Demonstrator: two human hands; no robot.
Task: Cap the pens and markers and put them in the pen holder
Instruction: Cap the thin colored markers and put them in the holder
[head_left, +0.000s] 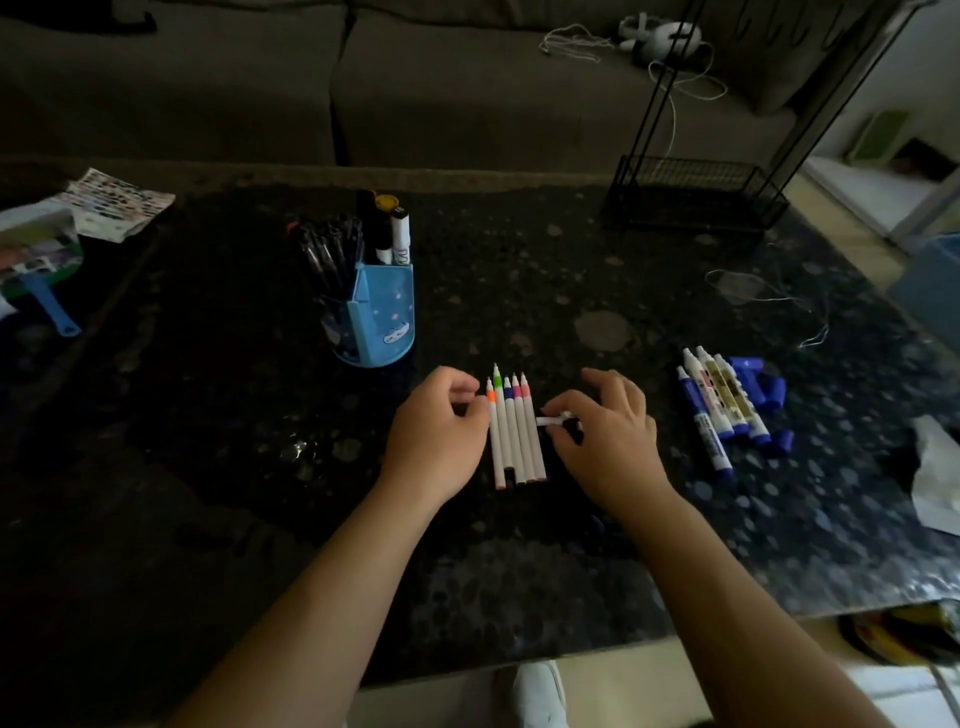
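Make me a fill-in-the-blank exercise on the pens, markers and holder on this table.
1. The thin pens lying side by side number ____.
2. The right hand pinches a small white ____.
3. The pen holder is coloured ____.
4. The uncapped markers lie to the ____ of the thin pens.
Missing words: five; cap; blue; right.

Dark pens (332, 254) indistinct in shadow
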